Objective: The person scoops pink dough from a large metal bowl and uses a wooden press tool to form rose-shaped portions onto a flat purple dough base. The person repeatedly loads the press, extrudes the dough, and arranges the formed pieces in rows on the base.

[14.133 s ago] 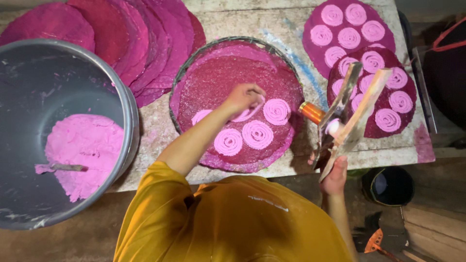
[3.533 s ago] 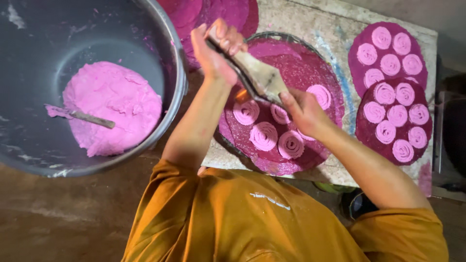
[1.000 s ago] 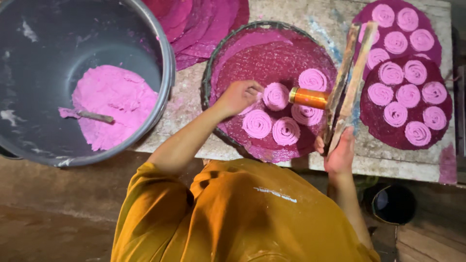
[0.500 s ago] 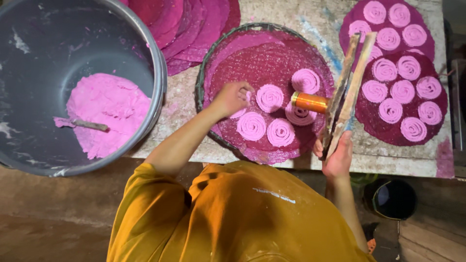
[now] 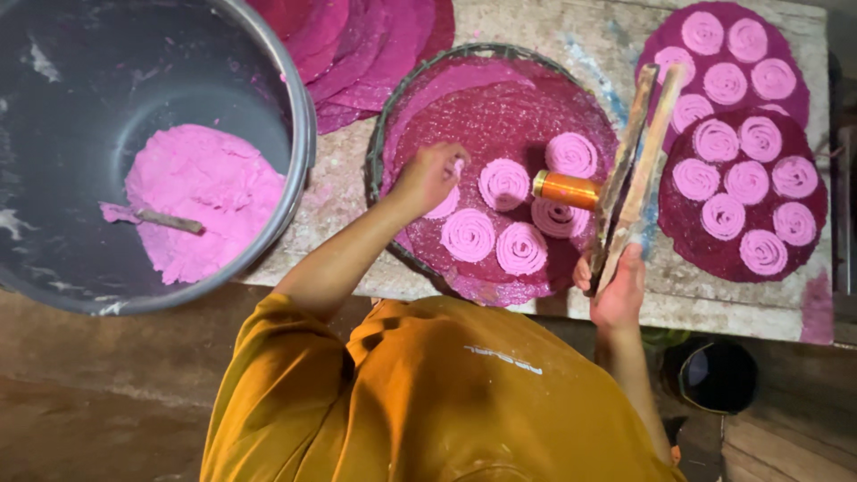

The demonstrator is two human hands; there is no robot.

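At the far left stands a large grey tub (image 5: 54,107) with a mound of pink dough (image 5: 201,201) on its floor and a stick (image 5: 165,220) lying in the dough. Just right of the tub, at the far edge of the stone table (image 5: 571,36), a stack of dark pink woven mats (image 5: 375,45) fans out.

In the middle lies a round woven tray (image 5: 500,98), its surface stained pink. The left hand (image 5: 428,177) reaches over the tray's left part with fingers curled together; a small bit of pink dough shows at the fingertips, and the hand rests on or just above a pink spiral (image 5: 444,203) partly hidden beneath it. Whether the fingers pinch that spiral cannot be told. Right of the hand, four more pink spirals lie on the tray: one (image 5: 504,183) just beside the fingers, two nearer (image 5: 469,234) (image 5: 522,248), and one farther right (image 5: 571,153).

An orange-and-brass cylinder (image 5: 567,189) of a wooden press (image 5: 636,152) hangs over a fifth coil. The right hand (image 5: 616,290) is wrapped around the near ends of the press's two long wooden handles, fingers closed on them, at the near right edge of the tray.

At the right, two more round mats (image 5: 794,241) carry rows of finished pink spirals (image 5: 741,183). Near the table's right end, below it, stands a dark bucket (image 5: 714,375).
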